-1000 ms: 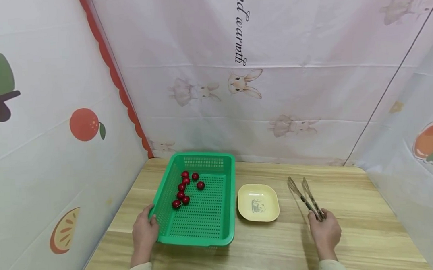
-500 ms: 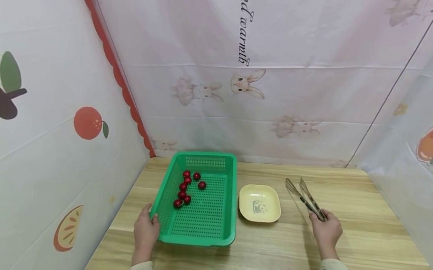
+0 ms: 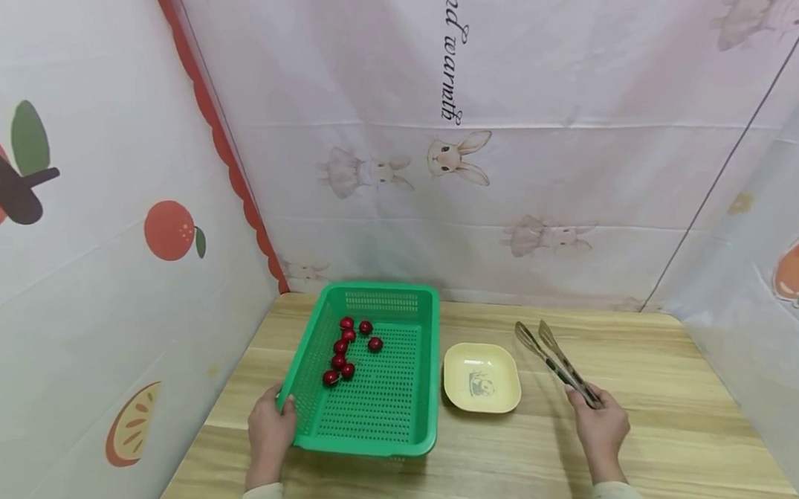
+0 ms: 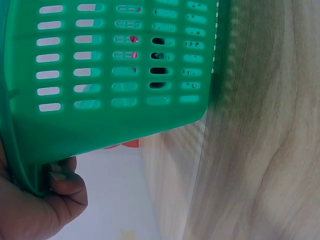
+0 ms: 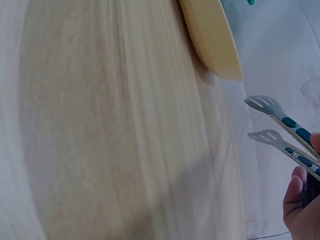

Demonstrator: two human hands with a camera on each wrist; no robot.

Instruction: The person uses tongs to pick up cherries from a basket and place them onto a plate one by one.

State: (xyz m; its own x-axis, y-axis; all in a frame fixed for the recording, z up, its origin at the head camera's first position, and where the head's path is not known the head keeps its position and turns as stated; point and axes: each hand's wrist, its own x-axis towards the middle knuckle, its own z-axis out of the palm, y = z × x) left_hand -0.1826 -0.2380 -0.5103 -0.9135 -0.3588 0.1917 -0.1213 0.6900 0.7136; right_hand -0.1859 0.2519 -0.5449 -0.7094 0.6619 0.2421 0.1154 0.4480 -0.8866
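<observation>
My left hand [image 3: 271, 432] grips the near left rim of a green perforated basket [image 3: 431, 367]; in the left wrist view the fingers [image 4: 70, 187] curl round the basket's rim [image 4: 30, 172]. Several dark red cherries [image 3: 340, 347] lie in the basket's left part. A pale yellow square dish [image 3: 459, 396] with a panda print stands right of the basket. Further right, my right hand [image 3: 601, 423] holds metal tongs [image 3: 560, 361] by the handle end, their slotted tips apart and pointing away to the upper left. The right wrist view shows nothing between the tips of the tongs [image 5: 285, 120].
The wooden table [image 3: 503, 468] runs back to a fabric wall [image 3: 365, 80] with rabbit prints. Another printed wall [image 3: 61, 316] stands close on the left, and a third [image 3: 775, 263] on the right.
The tips of the tongs have swung a little to the left and closer together. The left hand keeps its grip on the basket, and the view has shifted slightly.
</observation>
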